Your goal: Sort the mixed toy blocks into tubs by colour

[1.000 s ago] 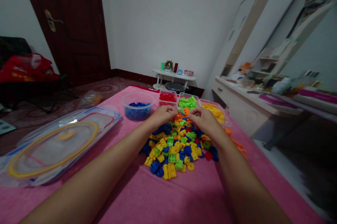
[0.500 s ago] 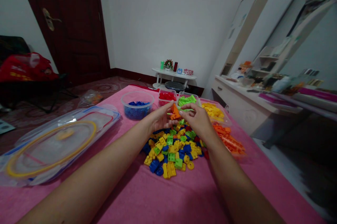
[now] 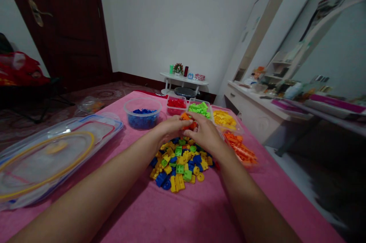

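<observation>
Orange building blocks (image 3: 187, 118) sit between my two hands, above the far side of a mixed pile of building blocks (image 3: 180, 163). My left hand (image 3: 171, 127) is closed on them from the left, thumb on top. My right hand (image 3: 202, 130) wraps them from the right, with its fingers curled over. How many orange pieces there are is hidden by the fingers. The pile below holds yellow, blue and green pieces. Just beyond my hands stand a box of red blocks (image 3: 176, 111) and a box of green blocks (image 3: 210, 112).
A round tub of blue blocks (image 3: 130, 115) stands at the left. At the right are a box of yellow blocks (image 3: 239, 130) and a box of orange blocks (image 3: 251, 163). Stacked clear lids (image 3: 103, 121) lie on the pink cloth (image 3: 160, 216). A dresser (image 3: 246, 104) stands beyond the right edge.
My right hand has moved left and closed over the orange blocks, bringing both hands together. The view has turned slightly, shifting the scene leftward.
</observation>
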The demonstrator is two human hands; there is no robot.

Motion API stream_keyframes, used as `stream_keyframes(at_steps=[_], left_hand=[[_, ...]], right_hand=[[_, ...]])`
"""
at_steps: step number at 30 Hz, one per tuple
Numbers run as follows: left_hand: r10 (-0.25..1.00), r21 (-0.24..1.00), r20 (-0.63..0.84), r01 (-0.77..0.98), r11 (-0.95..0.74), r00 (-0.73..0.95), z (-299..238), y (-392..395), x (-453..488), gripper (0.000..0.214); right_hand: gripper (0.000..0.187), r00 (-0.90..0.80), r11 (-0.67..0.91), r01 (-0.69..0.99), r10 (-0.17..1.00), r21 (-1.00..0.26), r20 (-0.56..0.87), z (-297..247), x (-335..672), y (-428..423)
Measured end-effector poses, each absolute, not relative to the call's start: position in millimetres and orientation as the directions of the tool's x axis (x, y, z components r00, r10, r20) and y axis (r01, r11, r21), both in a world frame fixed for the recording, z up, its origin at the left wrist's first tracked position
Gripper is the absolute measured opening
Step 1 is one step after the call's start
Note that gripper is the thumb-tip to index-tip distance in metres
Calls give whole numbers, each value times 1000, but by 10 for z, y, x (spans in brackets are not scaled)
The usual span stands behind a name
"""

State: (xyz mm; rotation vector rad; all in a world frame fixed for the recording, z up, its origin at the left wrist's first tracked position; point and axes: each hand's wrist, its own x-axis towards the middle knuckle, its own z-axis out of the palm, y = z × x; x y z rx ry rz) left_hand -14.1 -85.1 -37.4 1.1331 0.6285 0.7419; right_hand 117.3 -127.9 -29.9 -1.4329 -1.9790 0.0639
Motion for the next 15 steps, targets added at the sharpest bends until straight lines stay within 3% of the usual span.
stream_keyframes(at_steps=[3, 9, 12, 15], left_hand=[[748, 907, -69, -272, 323, 660, -303, -936, -102, 20], [713, 873, -29, -330, 358, 700, -209, -1042, -54, 24], [736, 896, -43, -300, 328, 676, -200, -1058, -49, 42], [831, 958, -63, -199, 205, 553, -214, -1040, -67, 66]], right_hand=[[44, -190, 409, 826, 850, -388, 491, -269, 1175, -1303], [50, -171, 422, 801, 841, -425, 513, -173, 1197, -1334], [46, -96, 368, 827, 837, -425, 539, -84, 1339, -1331], [43, 56, 205, 898, 823, -389, 565, 29, 1705, -1353]])
